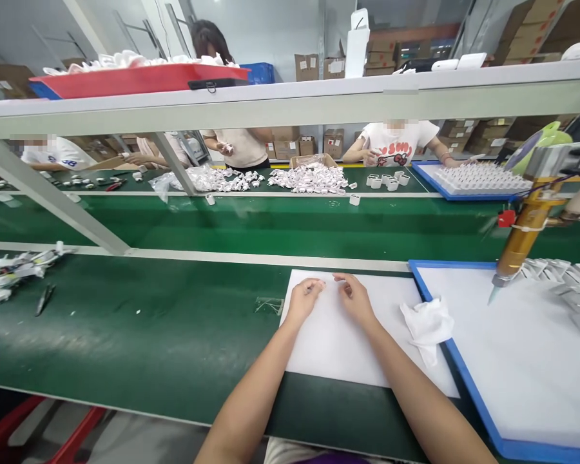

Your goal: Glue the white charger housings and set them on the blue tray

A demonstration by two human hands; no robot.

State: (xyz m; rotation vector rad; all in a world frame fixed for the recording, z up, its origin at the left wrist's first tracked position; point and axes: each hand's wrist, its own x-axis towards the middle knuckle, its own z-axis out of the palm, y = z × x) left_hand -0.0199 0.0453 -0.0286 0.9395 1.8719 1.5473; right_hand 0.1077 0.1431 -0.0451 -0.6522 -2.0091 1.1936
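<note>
Both of my hands are over a white sheet on the green bench. My left hand has its fingers bent together near the sheet's back edge; whether anything small is between them is too small to tell. Just to its right, apart from it, my right hand is half curled, with its index finger reaching toward the left hand and nothing visible in it. A crumpled white cloth lies to the right, partly on the sheet and against the blue-rimmed tray.
A gold dispenser with a needle tip hangs over the tray, which holds white parts. Tweezers and white pieces lie at left. A conveyor, an overhead shelf and several people are beyond.
</note>
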